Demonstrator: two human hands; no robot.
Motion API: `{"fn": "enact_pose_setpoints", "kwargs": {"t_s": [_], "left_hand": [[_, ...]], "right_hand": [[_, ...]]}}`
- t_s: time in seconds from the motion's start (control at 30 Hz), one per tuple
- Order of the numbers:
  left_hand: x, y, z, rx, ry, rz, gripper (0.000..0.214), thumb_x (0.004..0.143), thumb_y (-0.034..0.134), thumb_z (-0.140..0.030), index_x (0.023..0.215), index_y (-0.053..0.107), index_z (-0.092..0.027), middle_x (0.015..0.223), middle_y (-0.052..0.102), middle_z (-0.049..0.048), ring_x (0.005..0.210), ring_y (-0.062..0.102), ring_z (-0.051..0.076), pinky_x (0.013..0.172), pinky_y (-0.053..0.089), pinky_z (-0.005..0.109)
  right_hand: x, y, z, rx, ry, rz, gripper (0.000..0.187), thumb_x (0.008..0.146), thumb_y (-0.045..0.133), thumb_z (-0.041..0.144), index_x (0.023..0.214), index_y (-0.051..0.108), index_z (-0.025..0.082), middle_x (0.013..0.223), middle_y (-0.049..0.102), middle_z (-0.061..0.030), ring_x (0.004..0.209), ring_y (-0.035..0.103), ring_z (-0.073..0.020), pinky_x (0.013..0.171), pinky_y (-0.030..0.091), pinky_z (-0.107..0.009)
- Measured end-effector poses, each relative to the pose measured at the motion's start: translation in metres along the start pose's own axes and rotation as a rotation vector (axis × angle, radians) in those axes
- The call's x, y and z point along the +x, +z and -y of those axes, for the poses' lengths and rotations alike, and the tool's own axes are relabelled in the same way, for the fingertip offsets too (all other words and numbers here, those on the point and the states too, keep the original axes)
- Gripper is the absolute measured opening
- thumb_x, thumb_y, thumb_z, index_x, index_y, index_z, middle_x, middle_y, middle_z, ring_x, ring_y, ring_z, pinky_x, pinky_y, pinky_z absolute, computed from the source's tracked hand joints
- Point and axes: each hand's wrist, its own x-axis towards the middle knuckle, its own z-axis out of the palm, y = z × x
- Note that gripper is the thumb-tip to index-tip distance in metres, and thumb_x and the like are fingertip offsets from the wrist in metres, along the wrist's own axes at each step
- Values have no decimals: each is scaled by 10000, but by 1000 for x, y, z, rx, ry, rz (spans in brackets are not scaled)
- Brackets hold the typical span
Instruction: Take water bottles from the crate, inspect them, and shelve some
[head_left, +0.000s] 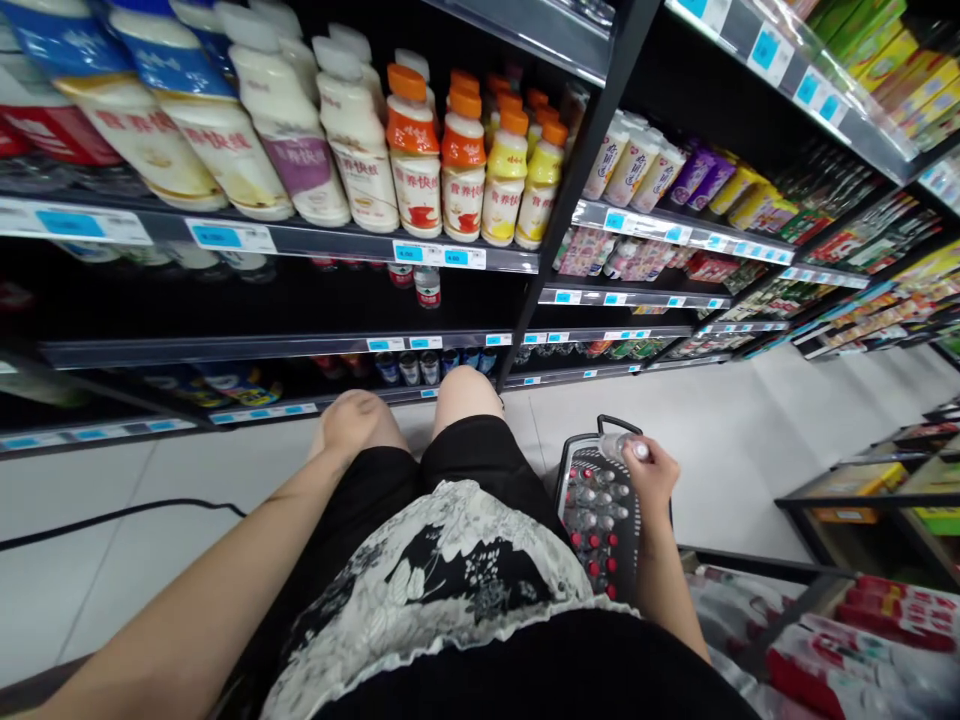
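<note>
Bottle point(613, 443) of clear plastic, clasped near cap point(640, 451) by right hand point(658, 475) over shopping basket point(628, 525); probably smooth, fairly light, slightly squeezable, best held there. Left hand point(354, 418) rests unclenched on knee point(391, 432).

The right hand point(654, 475) partly hides a blurred clear plastic bottle point(615, 446). Black-and-white floral clothing point(450, 550) covers the near end of the black plastic basket point(561, 475). Blue-sleeved white plastic bottles point(82, 60) on the black metal shelf point(319, 243) are cut off above. The left hand point(352, 412) shows indistinct fingers.

Clear plastic bottle point(615, 446), smooth glossy floor point(720, 440)
</note>
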Motion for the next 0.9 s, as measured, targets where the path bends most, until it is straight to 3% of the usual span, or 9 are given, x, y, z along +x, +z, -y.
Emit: {"fn": "enact_pose_setpoints", "kwargs": {"t_s": [0.07,0.13,0.3,0.4,0.5,0.57,0.67,0.77,0.9], "left_hand": [[-14,3,-14,-110,-32,-49,285,811,574,-279,1014,677,-110,1165,705,97,1181,605,319,1080,415,401],[-33,10,-33,-433,-112,-40,320,750,654,-329,1007,708,-147,1172,732,109,1214,612,321,1080,432,399],[-95,25,-80,-1046,-191,700,496,774,715,-485,1165,732,-180,1321,697,152,1241,624,346,1030,470,447],[-130,17,-100,-1151,-32,1033,566,821,699,-559,1233,714,-171,1291,708,153,1198,639,341,1004,476,432],[-158,-5,-117,-1066,92,1337,689,719,831,-519,1284,677,-155,1177,742,156,1082,680,330,932,508,424],[-175,-19,-127,-1005,99,1406,687,638,906,-414,1245,685,-182,1088,756,124,977,698,299,855,533,409],[-196,-31,-134,-1000,88,1337,568,619,905,-381,1127,726,-200,991,749,87,882,695,274,792,533,394],[-210,-32,-132,-1102,35,1282,527,614,888,-364,1092,735,-204,953,738,77,850,685,262,763,518,377],[-216,-24,-120,-1316,-90,1288,673,604,869,-343,1235,668,-220,928,724,60,810,678,236,753,504,356]], "right_hand": [[8,-4,43,147,-96,-71,296,741,723,421,816,788,143,708,752,-73,626,671,-200,631,503,-284],[12,-7,82,305,-191,-68,216,742,745,366,792,781,158,712,756,-60,627,674,-188,620,509,-276],[15,-12,162,674,-330,-18,210,723,722,409,690,756,205,595,693,-8,485,579,-141,476,429,-245],[16,-14,209,859,-290,158,246,700,683,442,640,731,207,577,664,-7,467,545,-129,447,401,-238],[16,-16,253,957,-178,422,220,679,690,404,615,715,196,565,631,1,466,500,-111,457,387,-235],[16,-17,276,980,-105,583,226,697,701,397,610,705,188,543,589,12,466,465,-99,465,370,-229],[17,-14,297,985,-29,818,288,748,723,445,635,699,181,528,527,24,465,421,-87,453,315,-219],[16,-5,304,1012,2,972,376,756,741,546,699,724,175,517,476,40,438,321,-70,428,239,-218],[3,28,300,1092,162,1085,487,795,689,627,880,769,154,461,340,91,414,186,-61,410,197,-218]]}}
